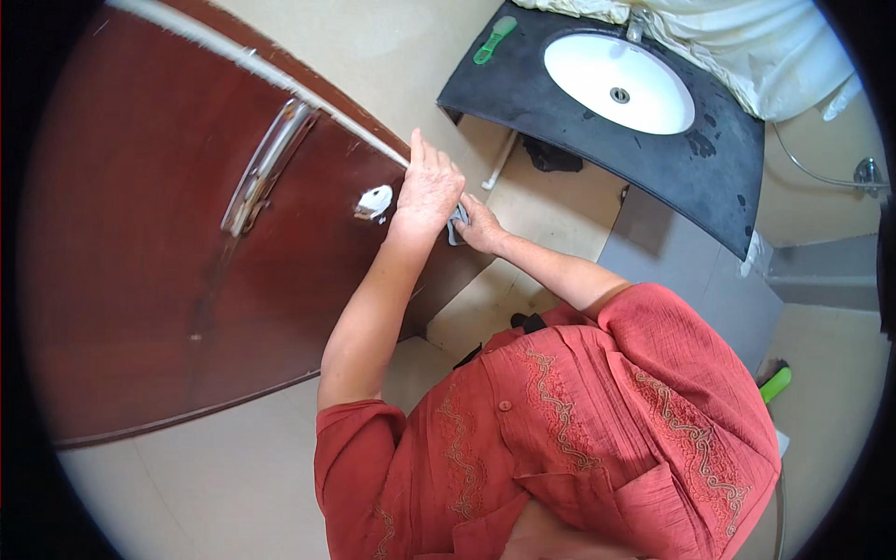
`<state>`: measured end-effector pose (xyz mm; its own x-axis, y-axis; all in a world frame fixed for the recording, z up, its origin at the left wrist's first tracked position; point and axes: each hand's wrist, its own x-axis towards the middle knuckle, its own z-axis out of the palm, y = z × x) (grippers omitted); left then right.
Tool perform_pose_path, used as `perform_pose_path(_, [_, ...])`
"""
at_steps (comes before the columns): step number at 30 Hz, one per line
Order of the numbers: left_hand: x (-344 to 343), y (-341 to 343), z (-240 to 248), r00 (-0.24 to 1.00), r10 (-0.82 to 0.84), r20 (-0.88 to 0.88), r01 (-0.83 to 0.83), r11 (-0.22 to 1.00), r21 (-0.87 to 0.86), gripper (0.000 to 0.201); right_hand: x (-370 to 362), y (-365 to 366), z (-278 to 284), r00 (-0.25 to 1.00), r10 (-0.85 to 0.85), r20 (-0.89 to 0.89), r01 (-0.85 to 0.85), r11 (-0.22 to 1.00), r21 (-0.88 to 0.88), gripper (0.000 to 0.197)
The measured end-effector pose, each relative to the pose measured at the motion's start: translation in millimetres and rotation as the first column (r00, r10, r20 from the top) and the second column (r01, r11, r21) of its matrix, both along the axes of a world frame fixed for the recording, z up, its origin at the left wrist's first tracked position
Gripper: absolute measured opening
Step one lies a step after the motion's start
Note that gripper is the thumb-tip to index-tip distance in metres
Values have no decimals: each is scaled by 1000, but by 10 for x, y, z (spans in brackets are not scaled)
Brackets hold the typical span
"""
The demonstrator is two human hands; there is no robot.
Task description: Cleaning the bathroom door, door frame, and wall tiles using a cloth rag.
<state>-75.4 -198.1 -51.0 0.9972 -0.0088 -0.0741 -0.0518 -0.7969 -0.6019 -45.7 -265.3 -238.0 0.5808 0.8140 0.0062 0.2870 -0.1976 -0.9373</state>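
My left hand (pixel 429 191) lies flat near the edge of a dark red-brown door (pixel 140 233), its fingers stretched out and holding nothing. Just to the right and a little lower, my right hand (pixel 481 227) is closed on a grey-blue cloth (pixel 456 225) close to the door's edge. Part of the cloth is hidden behind my hands. On the door, left of my left hand, is a bright white patch (pixel 376 203). Farther left, a shiny metal door handle (pixel 268 168) is fixed to the door.
A black counter (pixel 644 163) with a white oval basin (pixel 583 79) and a tap (pixel 637 25) stands at the far right. A green-handled brush (pixel 495 40) lies on it. Pale plastic sheeting (pixel 737 47) hangs behind. Pale floor tiles (pixel 205 467) extend below the door.
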Motion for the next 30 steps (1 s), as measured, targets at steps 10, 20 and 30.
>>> perform_pose_path(10, [377,104,-836,751,430,-501,-325,902,286,33,92,125,-1042,995,-56,-86,59,998,26,70])
perform_pose_path(20, [405,198,-1015,880,382,-282,-354,924,146,24,164,281,-2149,988,-31,-150,13,993,-117,77])
perform_pose_path(30, [503,170,-959,840,448,-308,-418,894,161,37,451,485,-3112,990,72,-117,-95,974,-206,77])
